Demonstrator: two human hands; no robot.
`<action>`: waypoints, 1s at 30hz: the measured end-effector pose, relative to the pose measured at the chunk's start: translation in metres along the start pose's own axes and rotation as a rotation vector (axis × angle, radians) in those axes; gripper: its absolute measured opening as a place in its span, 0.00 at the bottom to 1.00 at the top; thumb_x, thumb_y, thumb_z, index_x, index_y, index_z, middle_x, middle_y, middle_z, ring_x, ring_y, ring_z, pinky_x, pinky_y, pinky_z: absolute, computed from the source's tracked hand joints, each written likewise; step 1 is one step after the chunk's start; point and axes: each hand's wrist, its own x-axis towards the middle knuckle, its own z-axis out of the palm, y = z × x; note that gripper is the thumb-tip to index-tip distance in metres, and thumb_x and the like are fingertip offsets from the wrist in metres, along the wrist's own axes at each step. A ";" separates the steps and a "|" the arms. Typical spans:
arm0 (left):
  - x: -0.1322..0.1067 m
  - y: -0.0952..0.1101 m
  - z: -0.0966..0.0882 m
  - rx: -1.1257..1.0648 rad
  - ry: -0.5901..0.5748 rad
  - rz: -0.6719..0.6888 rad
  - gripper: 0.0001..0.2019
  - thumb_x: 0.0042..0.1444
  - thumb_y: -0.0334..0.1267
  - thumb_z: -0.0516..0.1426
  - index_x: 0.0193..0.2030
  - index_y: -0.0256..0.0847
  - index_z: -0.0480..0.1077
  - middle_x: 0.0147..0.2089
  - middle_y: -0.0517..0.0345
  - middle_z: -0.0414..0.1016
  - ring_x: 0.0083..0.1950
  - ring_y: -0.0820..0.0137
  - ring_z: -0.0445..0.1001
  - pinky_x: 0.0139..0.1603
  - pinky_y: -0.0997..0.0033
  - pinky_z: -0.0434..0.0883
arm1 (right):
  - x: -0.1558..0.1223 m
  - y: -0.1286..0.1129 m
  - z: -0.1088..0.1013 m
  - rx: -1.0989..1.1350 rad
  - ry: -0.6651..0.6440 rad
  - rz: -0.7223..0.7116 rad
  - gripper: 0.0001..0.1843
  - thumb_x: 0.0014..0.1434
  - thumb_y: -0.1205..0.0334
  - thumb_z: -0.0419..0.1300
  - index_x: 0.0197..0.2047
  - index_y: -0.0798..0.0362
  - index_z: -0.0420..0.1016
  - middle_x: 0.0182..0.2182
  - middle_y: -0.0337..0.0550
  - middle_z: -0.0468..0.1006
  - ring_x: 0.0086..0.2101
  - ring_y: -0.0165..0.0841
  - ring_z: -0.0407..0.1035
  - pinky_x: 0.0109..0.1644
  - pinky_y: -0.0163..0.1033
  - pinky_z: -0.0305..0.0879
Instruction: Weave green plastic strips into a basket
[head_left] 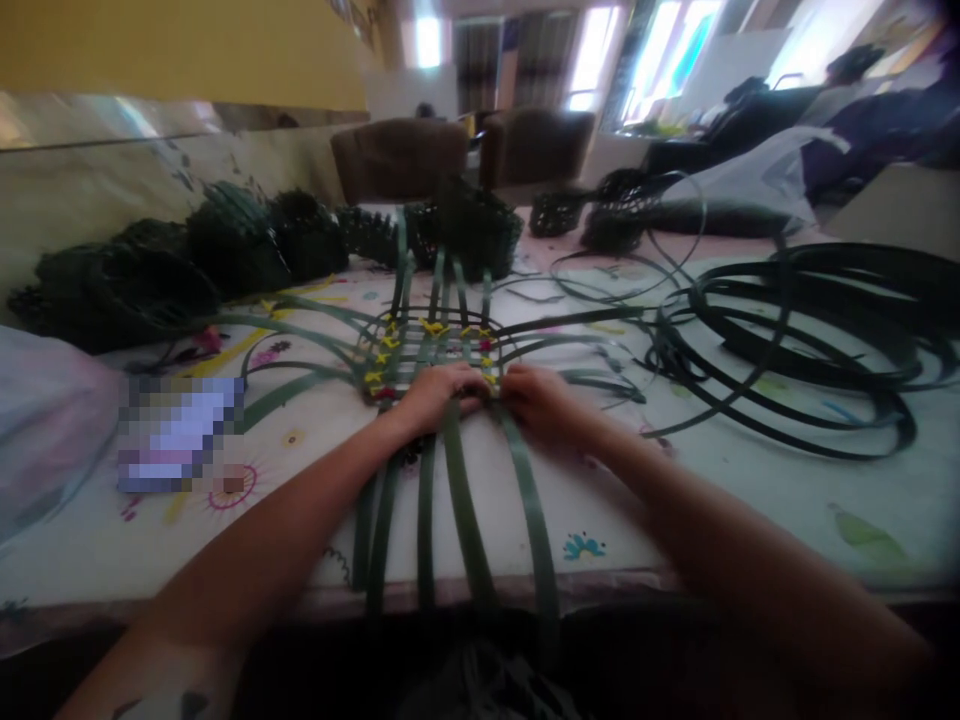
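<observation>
We press both hands down on the near edge of the woven mat (431,350), which lies flat on the table (750,480) just beyond our fingers. Our left hand (439,393) is curled over the green strips (465,500), fingers bent and gripping them; our right hand (541,400) sits just beside it, also closed down on a strip. About five loose strips run from under the hands toward us and over the near table edge. Small yellow ties (433,327) dot the weave; we cannot count them. To the right lies one large coil of dark strapping (810,340). Far left, a row of dark woven baskets (225,250), roughly five; their contents cannot be seen.
</observation>
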 end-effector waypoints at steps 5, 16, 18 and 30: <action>-0.003 0.005 -0.002 0.056 -0.021 0.043 0.10 0.57 0.33 0.60 0.44 0.44 0.80 0.46 0.56 0.77 0.43 0.67 0.77 0.46 0.71 0.71 | -0.001 -0.005 0.006 -0.144 0.013 0.060 0.08 0.55 0.73 0.56 0.26 0.54 0.68 0.29 0.39 0.68 0.29 0.29 0.57 0.33 0.36 0.46; 0.011 0.012 -0.042 -0.080 -0.309 -0.121 0.14 0.55 0.30 0.56 0.46 0.39 0.79 0.45 0.56 0.81 0.46 0.68 0.77 0.52 0.70 0.71 | 0.002 -0.006 0.006 -0.181 -0.023 0.081 0.06 0.52 0.73 0.57 0.30 0.55 0.75 0.32 0.42 0.74 0.31 0.30 0.62 0.34 0.36 0.49; 0.018 0.027 -0.033 0.040 -0.306 -0.061 0.15 0.51 0.31 0.59 0.47 0.38 0.78 0.45 0.55 0.81 0.46 0.65 0.77 0.49 0.70 0.71 | 0.003 -0.007 0.004 -0.177 -0.032 0.109 0.07 0.53 0.72 0.58 0.32 0.55 0.77 0.33 0.44 0.75 0.32 0.31 0.63 0.34 0.36 0.50; 0.011 0.026 0.002 0.130 -0.020 -0.156 0.09 0.58 0.41 0.58 0.36 0.40 0.78 0.37 0.55 0.80 0.38 0.66 0.76 0.40 0.71 0.69 | 0.003 0.007 -0.006 -0.028 -0.048 0.011 0.07 0.53 0.73 0.58 0.30 0.55 0.76 0.30 0.42 0.75 0.32 0.31 0.64 0.38 0.34 0.55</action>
